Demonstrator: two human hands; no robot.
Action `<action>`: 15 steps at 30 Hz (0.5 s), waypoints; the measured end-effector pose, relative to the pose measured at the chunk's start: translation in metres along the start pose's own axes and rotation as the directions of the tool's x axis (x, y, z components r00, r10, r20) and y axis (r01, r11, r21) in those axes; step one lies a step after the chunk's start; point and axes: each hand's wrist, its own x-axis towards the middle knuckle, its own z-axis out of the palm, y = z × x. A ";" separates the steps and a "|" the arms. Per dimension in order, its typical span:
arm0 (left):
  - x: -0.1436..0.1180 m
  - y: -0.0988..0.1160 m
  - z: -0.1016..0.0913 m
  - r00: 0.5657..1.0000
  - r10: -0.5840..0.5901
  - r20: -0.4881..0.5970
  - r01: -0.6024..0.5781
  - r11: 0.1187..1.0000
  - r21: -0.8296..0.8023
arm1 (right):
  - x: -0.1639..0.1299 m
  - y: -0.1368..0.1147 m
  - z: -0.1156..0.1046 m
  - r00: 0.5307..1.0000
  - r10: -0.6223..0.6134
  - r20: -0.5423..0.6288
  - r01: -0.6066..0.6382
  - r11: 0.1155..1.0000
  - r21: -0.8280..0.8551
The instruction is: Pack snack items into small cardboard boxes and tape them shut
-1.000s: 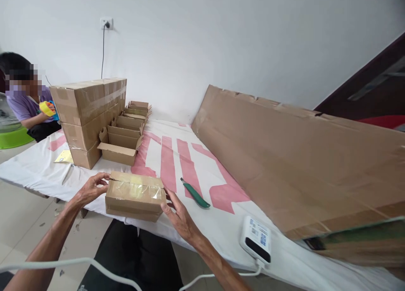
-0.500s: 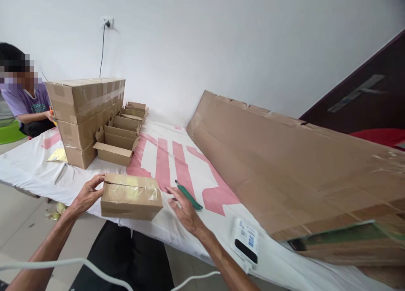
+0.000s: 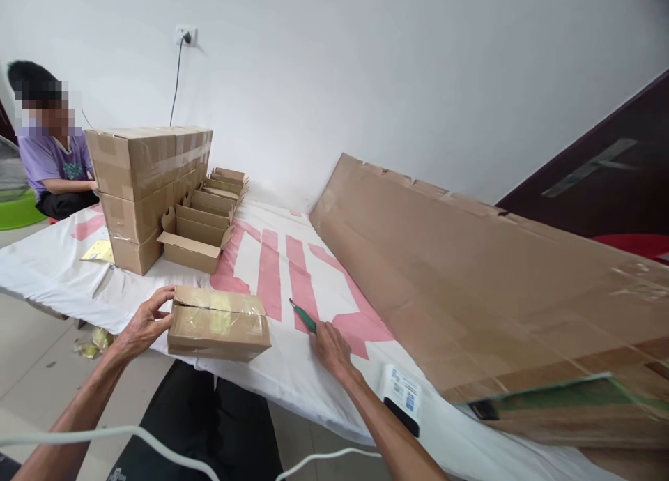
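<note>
A small taped cardboard box lies near the front edge of the cloth-covered table, with a seam and a yellowish patch under the clear tape on top. My left hand grips its left end, fingertips at the upper edge and thumb against the side. To the right of the box, my right hand is closed around the handle of a green utility knife. The knife's dark tip points away and to the left, low over the cloth. My palm hides the rear of its handle.
Stacked taped cartons stand at the back left, beside a row of open boxes. A large cardboard sheet leans along the right. A white device lies near my right forearm. A person sits far left.
My right hand has moved right from beside the box and closed on the utility knife. My left hand stays at the box. The view has shifted slightly.
</note>
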 end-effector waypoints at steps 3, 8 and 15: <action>0.000 0.002 0.000 1.000 0.001 0.009 -0.001 1.000 0.007 | 0.001 -0.006 -0.009 0.997 -0.020 -0.075 0.027 0.996 0.088; 0.000 0.003 0.000 1.000 -0.005 0.021 0.004 0.999 0.053 | -0.008 -0.056 -0.050 0.969 -0.217 -0.119 0.247 0.857 0.452; -0.007 0.002 0.000 1.000 -0.018 0.006 0.017 0.994 0.105 | -0.037 -0.151 -0.109 0.785 -0.618 -0.047 0.505 0.593 0.627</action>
